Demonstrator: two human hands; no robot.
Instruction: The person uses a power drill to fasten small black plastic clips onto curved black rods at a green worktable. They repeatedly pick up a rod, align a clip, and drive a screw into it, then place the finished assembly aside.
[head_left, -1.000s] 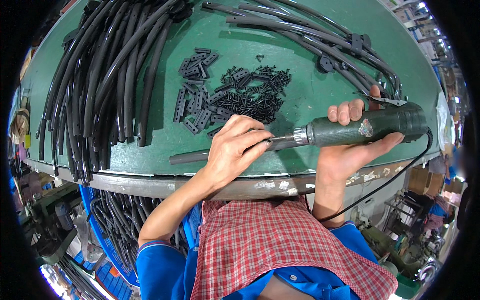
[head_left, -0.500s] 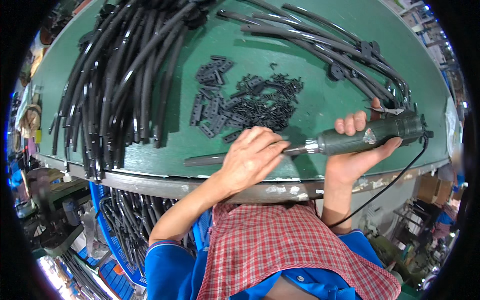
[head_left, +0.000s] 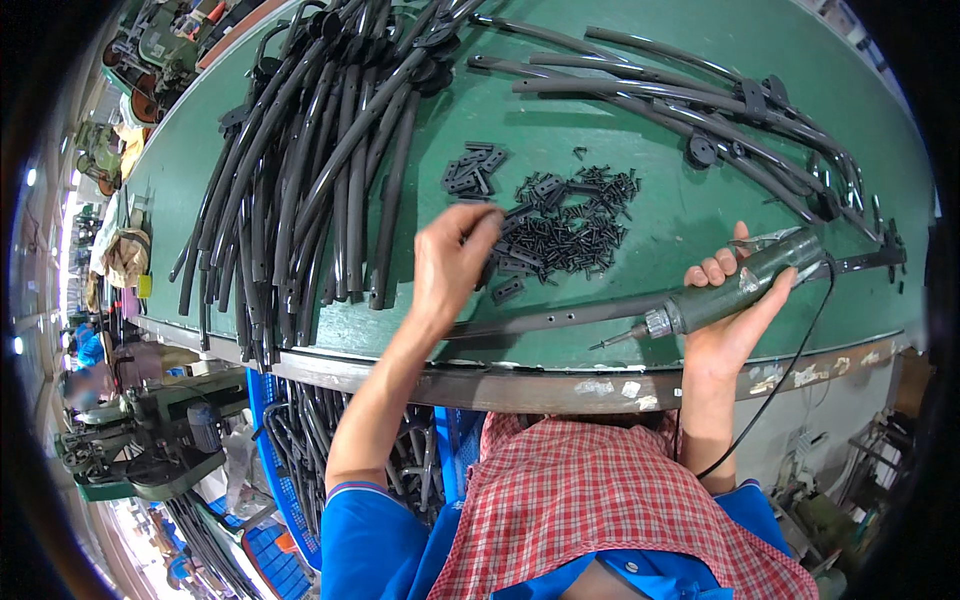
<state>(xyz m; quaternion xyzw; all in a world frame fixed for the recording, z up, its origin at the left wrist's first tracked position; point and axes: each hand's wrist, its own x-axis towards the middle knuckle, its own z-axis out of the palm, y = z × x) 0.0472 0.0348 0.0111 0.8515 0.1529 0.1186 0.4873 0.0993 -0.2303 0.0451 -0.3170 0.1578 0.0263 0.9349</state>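
My right hand (head_left: 728, 325) is wrapped round a dark green electric screwdriver (head_left: 745, 298), its bit pointing left over the table's near edge. Behind the bit lies a black metal tube (head_left: 600, 311) with two small holes showing in its side. My left hand (head_left: 450, 265) is at the left edge of the small parts, thumb and fingers pinched together. What they hold, if anything, is hidden. Beside those fingers lie a heap of small black screws (head_left: 585, 240) and several flat black plates with holes (head_left: 474, 170). One loose plate (head_left: 508, 290) rests nearer to me.
A large stack of bent black tubes (head_left: 300, 200) covers the left of the green table (head_left: 430, 150). More tubes with round fittings (head_left: 690, 110) lie at the far right. Below the edge stands a blue crate (head_left: 262, 420) full of black tubes. The screwdriver's cord (head_left: 790, 385) hangs down past the edge.
My left hand has left the tube near the screwdriver's bit and moved left and away from me to the small parts. The screwdriver has tilted, its bit now nearer to me, off the tube.
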